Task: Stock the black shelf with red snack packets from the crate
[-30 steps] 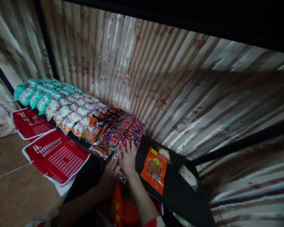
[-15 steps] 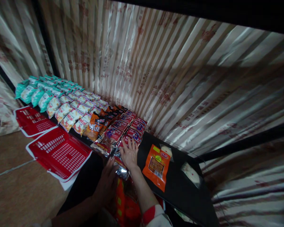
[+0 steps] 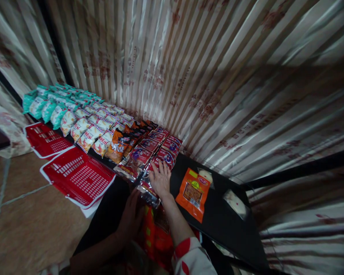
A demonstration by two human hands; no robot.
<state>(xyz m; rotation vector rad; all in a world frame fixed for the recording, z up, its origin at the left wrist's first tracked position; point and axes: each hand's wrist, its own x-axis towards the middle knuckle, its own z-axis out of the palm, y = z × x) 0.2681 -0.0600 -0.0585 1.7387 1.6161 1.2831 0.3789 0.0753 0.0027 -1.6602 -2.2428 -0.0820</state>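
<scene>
My right hand (image 3: 161, 180) lies palm down with its fingers spread over the front of a row of red packets (image 3: 165, 156) with silvery lower ends. My left hand (image 3: 131, 214), in shadow, is beside the front end of that row, fingers stretched out near the nearest silvery packet (image 3: 149, 195). Whether its fingertips touch the packet is hard to see. Another row of red packets (image 3: 143, 152) runs alongside on the left. Below my hands, orange packets (image 3: 157, 238) sit low near my lap, partly covered by my right forearm.
An orange snack bag (image 3: 193, 194) lies flat on the black table (image 3: 218, 225), by two small pale packets (image 3: 235, 204). Orange-black bags (image 3: 119, 147), white bags (image 3: 88, 135) and teal bags (image 3: 48, 109) stand leftward. Two red baskets (image 3: 80, 177) are below; a striped curtain (image 3: 166, 68) hangs behind.
The view has tilted slightly, so the table and goods appear higher and a little to the right. My right hand stays on the red packets; my left hand has drawn back slightly from them.
</scene>
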